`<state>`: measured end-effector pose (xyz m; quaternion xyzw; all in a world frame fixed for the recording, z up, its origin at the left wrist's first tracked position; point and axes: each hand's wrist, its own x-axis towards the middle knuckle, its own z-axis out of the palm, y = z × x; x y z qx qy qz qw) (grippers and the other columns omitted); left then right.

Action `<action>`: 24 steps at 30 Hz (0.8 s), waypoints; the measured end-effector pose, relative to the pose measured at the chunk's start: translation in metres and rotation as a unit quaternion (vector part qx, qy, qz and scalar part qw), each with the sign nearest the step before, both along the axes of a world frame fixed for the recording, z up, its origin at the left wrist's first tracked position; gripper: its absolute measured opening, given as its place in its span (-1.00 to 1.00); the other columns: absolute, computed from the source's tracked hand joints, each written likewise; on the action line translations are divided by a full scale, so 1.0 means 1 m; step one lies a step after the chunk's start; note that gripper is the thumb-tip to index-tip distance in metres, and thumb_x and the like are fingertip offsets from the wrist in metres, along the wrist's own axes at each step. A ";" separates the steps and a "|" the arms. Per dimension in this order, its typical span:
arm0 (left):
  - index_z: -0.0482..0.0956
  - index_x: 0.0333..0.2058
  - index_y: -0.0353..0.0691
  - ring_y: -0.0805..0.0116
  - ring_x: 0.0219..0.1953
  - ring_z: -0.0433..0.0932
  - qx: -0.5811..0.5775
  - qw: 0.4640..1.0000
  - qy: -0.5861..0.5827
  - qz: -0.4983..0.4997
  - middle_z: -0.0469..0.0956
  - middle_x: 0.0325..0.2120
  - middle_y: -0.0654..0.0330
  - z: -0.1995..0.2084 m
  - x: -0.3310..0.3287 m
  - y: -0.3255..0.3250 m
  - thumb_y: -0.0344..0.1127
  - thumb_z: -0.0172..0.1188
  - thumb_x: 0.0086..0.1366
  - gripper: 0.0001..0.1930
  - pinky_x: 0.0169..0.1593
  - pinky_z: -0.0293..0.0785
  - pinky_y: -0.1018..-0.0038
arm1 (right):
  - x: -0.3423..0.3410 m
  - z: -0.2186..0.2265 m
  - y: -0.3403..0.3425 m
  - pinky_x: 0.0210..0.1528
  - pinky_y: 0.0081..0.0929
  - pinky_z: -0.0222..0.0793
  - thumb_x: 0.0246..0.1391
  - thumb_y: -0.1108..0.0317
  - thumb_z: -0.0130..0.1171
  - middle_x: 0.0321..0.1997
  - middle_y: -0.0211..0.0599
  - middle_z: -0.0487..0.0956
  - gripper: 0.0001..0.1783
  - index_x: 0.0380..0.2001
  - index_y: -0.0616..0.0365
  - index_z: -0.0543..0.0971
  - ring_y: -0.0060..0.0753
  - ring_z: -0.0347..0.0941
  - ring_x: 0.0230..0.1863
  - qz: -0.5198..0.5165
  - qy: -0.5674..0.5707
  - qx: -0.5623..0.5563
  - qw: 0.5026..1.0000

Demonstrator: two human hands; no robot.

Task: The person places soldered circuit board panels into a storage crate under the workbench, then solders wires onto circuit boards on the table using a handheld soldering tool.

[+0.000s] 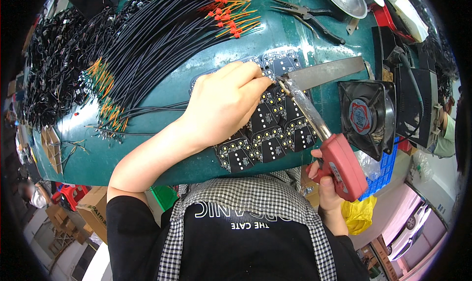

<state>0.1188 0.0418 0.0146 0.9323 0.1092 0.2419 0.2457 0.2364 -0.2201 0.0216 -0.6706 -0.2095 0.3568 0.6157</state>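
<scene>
My right hand [325, 179] is wrapped round the red pistol grip of a soldering gun [341, 165]. Its metal barrel slants up and left, and the tip is by my left fingertips. My left hand [226, 99] is closed in a pinch over black circuit boards [268, 119] joined in a panel with small square LEDs. Black cables [155, 109] run in under this hand from the left; the pinched end is mostly hidden by the fingers. A flat metal strip [327, 73] lies beside the iron's tip, across the panel's upper right edge.
A large bundle of black cables [162, 35] with orange and red ends covers the far left table. Pliers [307, 18] and a metal bowl [346, 1] lie at the back right. A square black fan [368, 116] stands right of the boards, above a blue crate [383, 175].
</scene>
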 end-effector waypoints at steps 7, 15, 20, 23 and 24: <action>0.61 -0.30 -0.28 0.22 -0.39 0.54 0.046 0.998 0.045 0.007 0.51 -0.39 0.20 0.000 0.002 -0.004 -0.51 0.29 -0.04 -0.76 -0.34 0.51 0.37 | 0.003 0.007 0.006 -0.31 -0.52 0.37 0.15 -0.10 0.20 -0.16 -0.18 0.52 -0.23 0.16 0.33 0.32 -0.53 0.40 -0.41 0.083 -0.057 -0.044 0.994; 0.61 -0.31 -0.27 0.25 -0.38 0.53 0.072 0.996 0.045 0.016 0.49 -0.39 0.21 -0.001 0.002 -0.006 -0.49 0.31 -0.08 -0.73 -0.34 0.51 0.39 | 0.000 0.001 0.002 -0.35 -0.52 0.35 0.18 -0.05 0.18 -0.34 -0.25 0.49 -0.28 0.16 0.35 0.33 -0.51 0.39 -0.44 0.051 -0.079 -0.036 0.995; 0.60 -0.30 -0.27 0.26 -0.38 0.53 0.084 0.995 0.050 0.010 0.49 -0.38 0.21 -0.001 0.001 -0.006 -0.47 0.32 -0.10 -0.71 -0.35 0.50 0.40 | 0.005 -0.007 -0.006 -0.24 -0.62 0.54 -0.12 0.15 0.52 -0.09 -0.21 0.59 -0.11 0.18 0.44 0.36 -0.59 0.55 -0.30 0.020 -0.011 -0.037 0.999; 0.60 -0.30 -0.27 0.26 -0.38 0.53 0.088 0.995 0.051 0.012 0.48 -0.38 0.21 0.000 0.002 -0.007 -0.47 0.32 -0.10 -0.71 -0.36 0.50 0.40 | 0.007 -0.008 -0.007 -0.30 -0.63 0.50 -0.10 0.12 0.51 -0.12 -0.18 0.60 -0.12 0.17 0.44 0.37 -0.59 0.55 -0.33 0.047 -0.041 -0.051 0.997; 0.60 -0.30 -0.27 0.26 -0.38 0.53 0.090 0.995 0.052 0.013 0.48 -0.38 0.21 -0.001 0.002 -0.007 -0.48 0.32 -0.10 -0.71 -0.36 0.50 0.40 | 0.006 -0.007 -0.006 -0.33 -0.64 0.48 -0.09 0.10 0.50 -0.13 -0.17 0.61 -0.12 0.18 0.43 0.36 -0.59 0.54 -0.35 0.039 -0.028 -0.050 0.998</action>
